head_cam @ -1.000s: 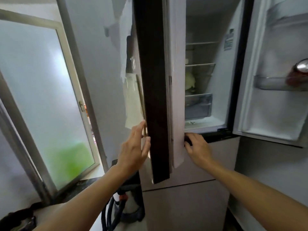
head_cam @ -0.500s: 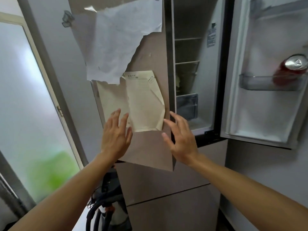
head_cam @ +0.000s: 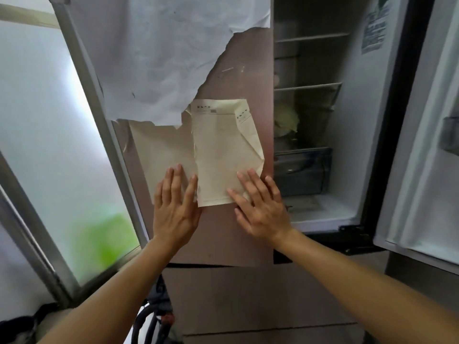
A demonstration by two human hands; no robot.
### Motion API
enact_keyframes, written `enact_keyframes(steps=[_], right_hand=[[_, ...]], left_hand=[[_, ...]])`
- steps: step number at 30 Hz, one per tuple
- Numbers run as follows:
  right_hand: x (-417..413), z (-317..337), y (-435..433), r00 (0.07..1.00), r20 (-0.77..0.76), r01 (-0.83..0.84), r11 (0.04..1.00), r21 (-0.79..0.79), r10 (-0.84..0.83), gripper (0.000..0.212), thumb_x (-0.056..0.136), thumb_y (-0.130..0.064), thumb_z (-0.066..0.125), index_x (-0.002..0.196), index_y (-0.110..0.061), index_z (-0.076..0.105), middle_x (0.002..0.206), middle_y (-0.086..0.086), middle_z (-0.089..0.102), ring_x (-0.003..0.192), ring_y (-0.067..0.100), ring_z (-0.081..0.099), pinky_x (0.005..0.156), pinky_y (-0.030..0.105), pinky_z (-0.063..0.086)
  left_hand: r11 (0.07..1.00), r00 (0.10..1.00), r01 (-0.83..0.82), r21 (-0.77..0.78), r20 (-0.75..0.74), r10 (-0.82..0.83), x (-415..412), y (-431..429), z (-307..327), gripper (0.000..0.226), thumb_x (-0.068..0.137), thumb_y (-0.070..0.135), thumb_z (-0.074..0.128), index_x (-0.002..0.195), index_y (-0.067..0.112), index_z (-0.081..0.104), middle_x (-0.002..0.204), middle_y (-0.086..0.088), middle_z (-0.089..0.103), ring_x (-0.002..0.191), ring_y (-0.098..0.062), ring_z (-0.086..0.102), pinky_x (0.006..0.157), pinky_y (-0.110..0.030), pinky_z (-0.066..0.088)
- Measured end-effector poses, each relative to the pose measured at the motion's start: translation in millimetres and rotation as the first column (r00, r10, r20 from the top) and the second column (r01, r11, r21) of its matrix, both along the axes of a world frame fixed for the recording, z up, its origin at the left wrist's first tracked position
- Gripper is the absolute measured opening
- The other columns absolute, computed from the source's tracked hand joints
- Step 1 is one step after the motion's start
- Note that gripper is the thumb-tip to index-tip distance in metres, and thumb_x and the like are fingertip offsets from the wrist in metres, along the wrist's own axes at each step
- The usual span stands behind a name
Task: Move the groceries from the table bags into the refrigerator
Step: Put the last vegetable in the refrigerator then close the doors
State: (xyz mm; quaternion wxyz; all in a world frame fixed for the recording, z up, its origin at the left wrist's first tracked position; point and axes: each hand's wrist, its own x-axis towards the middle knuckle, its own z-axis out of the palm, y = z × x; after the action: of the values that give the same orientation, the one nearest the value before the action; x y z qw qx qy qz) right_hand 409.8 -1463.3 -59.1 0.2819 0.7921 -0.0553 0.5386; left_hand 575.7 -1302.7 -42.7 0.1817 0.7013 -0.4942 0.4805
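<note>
Left hand (head_cam: 176, 212), right hand (head_cam: 263, 212): palms flat on left door (head_cam: 238, 70)

Fingers straight, nothing held. Left door, edge-on a second ago, now pushed to. Refrigerator (head_cam: 352, 145) remains open at right door (head_cam: 422, 170); pale green grocery (head_cam: 286, 119) on a shelf. Bags unseen; loading likely ending.

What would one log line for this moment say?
hands: left hand and right hand flat | on: left refrigerator door, fingertips over yellowed paper | right refrigerator door: open | groceries held: none
</note>
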Motion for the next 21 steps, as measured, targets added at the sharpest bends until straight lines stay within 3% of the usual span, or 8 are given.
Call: enact_keyframes(steps=[4, 9, 16, 21], right_hand=[[5, 0, -9, 0.999, 0.018, -0.041, 0.998, -0.044, 0.041, 0.046, 0.087, -0.032, 0.059, 0.132, -0.018, 0.059, 0.148, 0.014, 0.042, 0.14, 0.031, 0.033, 0.113, 0.05, 0.02], [13, 0, -22, 0.999, 0.022, -0.039, 0.998, -0.04, 0.04, 0.045, 0.087, -0.033, 0.058, 0.129, -0.02, 0.062, 0.147, 0.012, 0.043, 0.14, 0.03, 0.034, 0.113, 0.05, 0.022], [14, 1, -34, 0.997, -0.05, 0.058, 0.998, -0.035, -0.06, 0.051, 0.089, -0.038, 0.055, 0.138, -0.022, 0.051, 0.151, 0.012, 0.034, 0.142, 0.031, 0.029, 0.116, 0.049, 0.016], [-6, 7, -14, 0.969, -0.198, 0.166, 0.984, 0.065, -0.151, 0.055, 0.089, -0.035, 0.054, 0.142, -0.02, 0.047, 0.154, 0.015, 0.03, 0.144, 0.032, 0.024, 0.114, 0.053, 0.023]], left_hand=[[0.998, 0.998, -0.028, -0.054, 0.055, 0.031, 8, -8, -8, 0.066, 0.091, 0.038, 0.043, 0.148, 0.011, 0.023, 0.151, -0.027, 0.021, 0.144, -0.04, 0.011, 0.114, -0.047, 0.013], [0.996, 0.997, -0.04, -0.084, 0.056, 0.045, 11, -19, -12, 0.063, 0.096, 0.039, 0.037, 0.151, 0.015, 0.018, 0.153, -0.023, 0.016, 0.146, -0.035, 0.006, 0.115, -0.048, 0.012], [0.998, 0.998, -0.063, 0.004, 0.0, 0.063, 2, -13, -5, 0.057, 0.098, 0.035, 0.039, 0.148, 0.011, 0.03, 0.156, -0.022, 0.016, 0.145, -0.038, 0.013, 0.114, -0.05, 0.017], [0.991, 0.996, -0.019, 0.13, -0.086, 0.03, -8, 5, 5, 0.07, 0.08, 0.015, 0.065, 0.144, 0.01, 0.038, 0.155, -0.024, 0.02, 0.144, -0.039, 0.015, 0.112, -0.051, 0.019]])
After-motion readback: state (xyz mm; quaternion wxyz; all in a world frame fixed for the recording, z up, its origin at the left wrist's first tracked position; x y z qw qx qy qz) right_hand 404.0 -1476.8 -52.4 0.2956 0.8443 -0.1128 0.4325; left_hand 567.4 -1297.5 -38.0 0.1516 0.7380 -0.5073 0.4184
